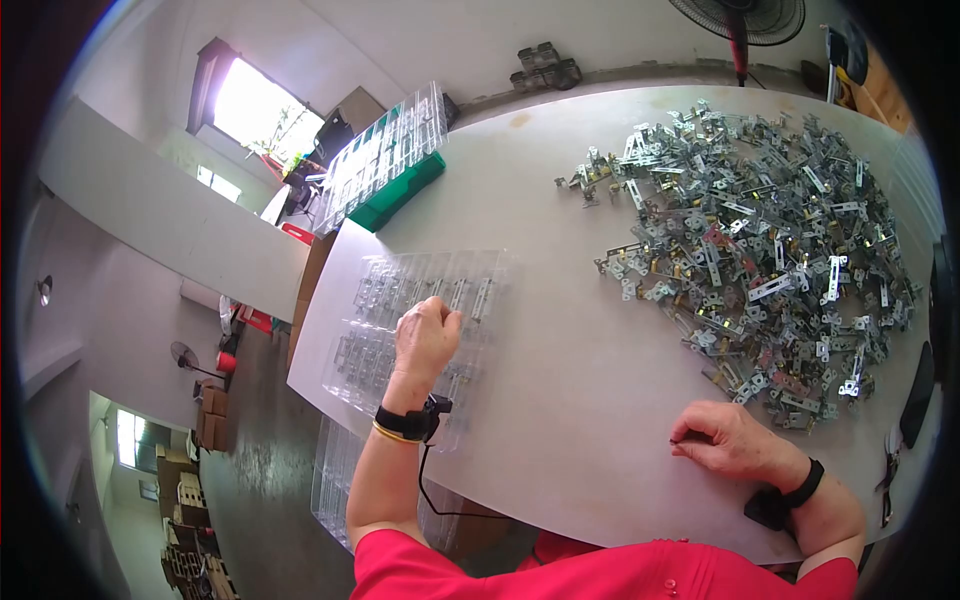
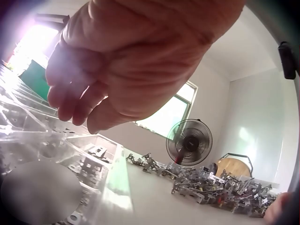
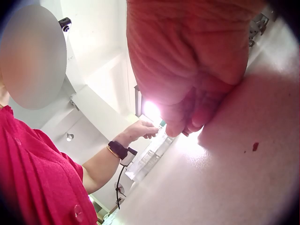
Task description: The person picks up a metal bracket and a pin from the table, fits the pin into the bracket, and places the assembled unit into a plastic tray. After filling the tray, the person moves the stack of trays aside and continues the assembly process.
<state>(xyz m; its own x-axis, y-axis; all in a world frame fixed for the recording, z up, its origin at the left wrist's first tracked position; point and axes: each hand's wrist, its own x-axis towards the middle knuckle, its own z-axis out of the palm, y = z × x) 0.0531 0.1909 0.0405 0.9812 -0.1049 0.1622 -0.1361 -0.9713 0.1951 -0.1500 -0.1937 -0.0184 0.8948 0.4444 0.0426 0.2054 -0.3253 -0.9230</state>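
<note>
The left hand [image 1: 427, 338] is over a clear compartment tray [image 1: 490, 345] whose slots hold small metal parts. In the left wrist view its fingers [image 2: 80, 101] point down and bend above the tray; whether something small is between the fingertips cannot be told. The right hand [image 1: 728, 441] rests on the table near the front edge, left of a large pile of metal brackets [image 1: 760, 240]. Its fingers are curled, with thumb and index close together; the right wrist view shows the fingertips [image 3: 183, 129] close to the tabletop, and what lies between them is hidden.
Stacked clear trays with a green side [image 1: 398, 190] stand at the table's back left. More clear trays [image 1: 335, 470] are below the left edge. A fan [image 1: 740, 20] stands behind the table; scissors [image 1: 889, 460] lie at the right edge. A black cable hangs from the left wrist.
</note>
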